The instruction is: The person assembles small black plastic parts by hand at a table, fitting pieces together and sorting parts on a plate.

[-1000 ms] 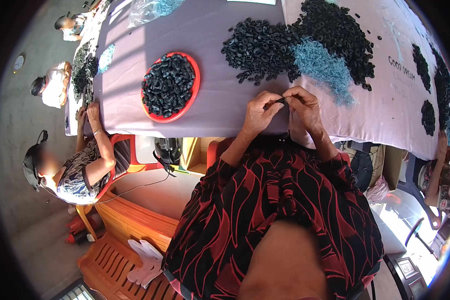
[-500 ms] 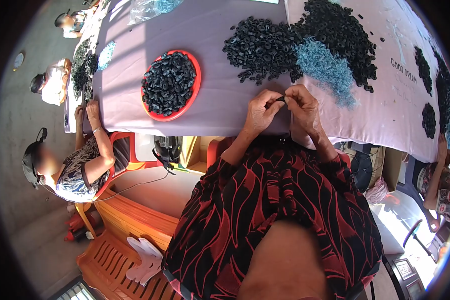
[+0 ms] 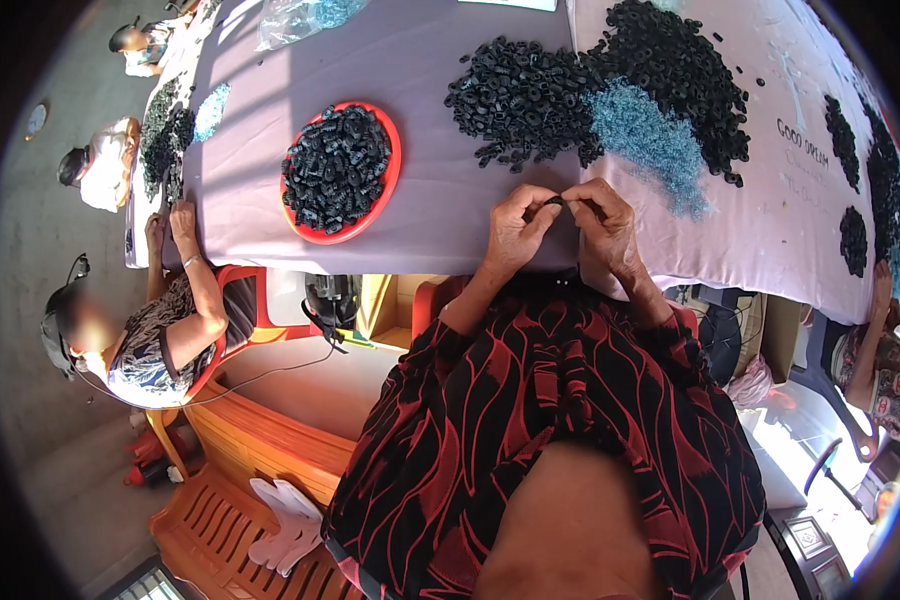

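Note:
My left hand [image 3: 518,226] and my right hand [image 3: 604,226] meet over the table's near edge, fingertips pinched together. Between them is a small black plastic part [image 3: 556,201], mostly covered by the fingers. Just beyond lies a pile of black plastic parts [image 3: 515,100]. A heap of small clear-blue pieces [image 3: 650,140] rests beside it, with a second pile of black ring-like parts [image 3: 685,75] behind. To the left, a red bowl [image 3: 396,170] is filled with assembled-looking black parts [image 3: 335,165].
The table wears a purple-grey cloth [image 3: 240,200] and a pink cloth [image 3: 770,230]. A plastic bag [image 3: 305,22] lies at the far edge. Other people [image 3: 160,320] sit left and right. White gloves [image 3: 288,525] lie on an orange chair [image 3: 205,530].
Both hands stay together on the small black part, with the fingers slightly shifted and the right hand's fingers more bent. The view has moved a little.

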Demonstrator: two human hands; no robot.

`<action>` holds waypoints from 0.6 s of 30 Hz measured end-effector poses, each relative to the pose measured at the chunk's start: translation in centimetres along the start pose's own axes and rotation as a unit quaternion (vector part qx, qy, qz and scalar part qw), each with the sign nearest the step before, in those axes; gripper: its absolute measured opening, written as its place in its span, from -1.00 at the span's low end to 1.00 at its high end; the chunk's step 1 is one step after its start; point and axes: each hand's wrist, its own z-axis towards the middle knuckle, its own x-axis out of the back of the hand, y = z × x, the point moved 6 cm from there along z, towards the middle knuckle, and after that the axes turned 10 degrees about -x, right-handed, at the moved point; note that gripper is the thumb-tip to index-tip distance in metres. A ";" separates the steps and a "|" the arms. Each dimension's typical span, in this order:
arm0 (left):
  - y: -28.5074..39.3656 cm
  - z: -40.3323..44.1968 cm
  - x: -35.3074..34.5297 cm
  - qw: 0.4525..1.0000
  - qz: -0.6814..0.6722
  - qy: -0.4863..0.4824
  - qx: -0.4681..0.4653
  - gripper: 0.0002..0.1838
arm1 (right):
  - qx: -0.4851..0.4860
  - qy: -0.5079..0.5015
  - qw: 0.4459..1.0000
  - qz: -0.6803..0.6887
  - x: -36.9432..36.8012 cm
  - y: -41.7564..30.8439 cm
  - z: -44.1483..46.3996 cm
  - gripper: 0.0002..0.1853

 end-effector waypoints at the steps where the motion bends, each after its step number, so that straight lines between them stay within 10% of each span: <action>1: -0.3 -0.3 0.2 1.000 -0.013 0.011 0.022 -0.93 | 0.002 0.005 1.000 0.010 0.1 0.0 0.1 -0.85; 18: -0.9 -1.9 0.6 0.988 -0.117 0.090 0.051 -0.92 | 0.113 -0.056 0.931 -0.342 -3.9 -1.2 4.0 -0.88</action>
